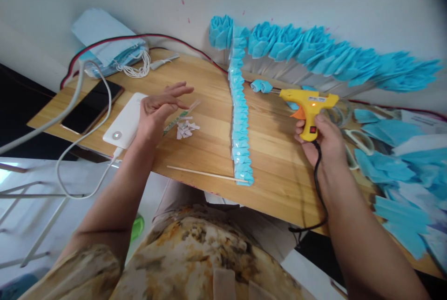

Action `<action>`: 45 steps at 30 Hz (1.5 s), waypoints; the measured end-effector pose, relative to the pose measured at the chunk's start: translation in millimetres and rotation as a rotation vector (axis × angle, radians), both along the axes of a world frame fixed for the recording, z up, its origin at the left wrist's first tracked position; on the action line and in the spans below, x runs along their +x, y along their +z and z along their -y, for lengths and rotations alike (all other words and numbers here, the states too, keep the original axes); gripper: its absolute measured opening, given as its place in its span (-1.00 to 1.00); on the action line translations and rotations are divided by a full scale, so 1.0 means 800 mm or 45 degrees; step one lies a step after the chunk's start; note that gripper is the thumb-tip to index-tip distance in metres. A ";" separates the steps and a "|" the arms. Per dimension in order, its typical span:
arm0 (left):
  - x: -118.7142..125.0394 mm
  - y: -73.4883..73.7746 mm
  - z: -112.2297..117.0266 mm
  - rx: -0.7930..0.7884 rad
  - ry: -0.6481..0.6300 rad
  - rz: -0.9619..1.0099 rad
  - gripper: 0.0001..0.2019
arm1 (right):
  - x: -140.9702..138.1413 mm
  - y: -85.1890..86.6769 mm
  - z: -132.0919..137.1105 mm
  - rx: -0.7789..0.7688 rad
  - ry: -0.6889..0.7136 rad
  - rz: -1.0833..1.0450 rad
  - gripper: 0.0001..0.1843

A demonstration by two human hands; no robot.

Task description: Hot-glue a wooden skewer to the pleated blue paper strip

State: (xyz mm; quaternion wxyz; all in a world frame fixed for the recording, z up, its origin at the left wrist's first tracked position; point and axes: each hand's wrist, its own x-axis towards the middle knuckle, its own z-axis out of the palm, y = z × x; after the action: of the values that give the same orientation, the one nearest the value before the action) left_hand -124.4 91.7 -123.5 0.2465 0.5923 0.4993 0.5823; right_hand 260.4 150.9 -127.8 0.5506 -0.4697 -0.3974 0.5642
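Observation:
My right hand (326, 139) is wrapped round the handle of a yellow hot glue gun (310, 100) with an orange trigger and a lit orange light. Its nozzle points left, close to a small blue folded piece (261, 86). My left hand (165, 102) hovers over the left part of the table with its fingers stretched out. Below its fingertips lie a clear strip (194, 106) and a small heap of white paper scraps (186, 129). Between my hands runs a long pleated blue strip (239, 109), with a thin wooden stick (206, 173) across its near end.
Blue fabric flowers (289, 42) on sticks lean along the wall. A phone (92, 107), a white power bank (125, 121) with its cable, and stacked face masks (108, 42) stand left. Scissors (358, 144) and blue fabric pieces (394, 170) lie right. A black cord (319, 188) trails from the glue gun.

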 end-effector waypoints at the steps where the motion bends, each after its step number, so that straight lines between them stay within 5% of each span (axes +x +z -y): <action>1: -0.001 -0.001 -0.001 0.007 -0.009 -0.012 -0.78 | 0.000 0.000 0.000 -0.005 0.002 -0.001 -0.55; 10: -0.008 -0.012 -0.006 0.111 -0.111 0.007 -0.80 | 0.002 -0.004 -0.003 -0.006 -0.022 0.020 -0.55; 27: 0.004 0.002 0.000 0.055 0.026 0.066 -0.87 | 0.002 -0.003 -0.003 0.004 -0.013 0.006 -0.56; 34: 0.003 -0.001 -0.003 0.061 0.016 0.075 -0.75 | -0.001 0.001 -0.002 -0.010 -0.044 0.019 -0.50; 45: 0.005 -0.002 -0.002 0.068 -0.004 0.097 -0.83 | 0.000 -0.001 -0.004 -0.018 -0.065 0.026 -0.58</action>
State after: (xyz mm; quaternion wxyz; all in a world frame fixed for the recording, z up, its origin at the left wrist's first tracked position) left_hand -120.3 93.1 -124.8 0.2501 0.5769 0.4730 0.6172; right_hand 260.7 153.7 -128.8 0.5572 -0.4894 -0.3869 0.5480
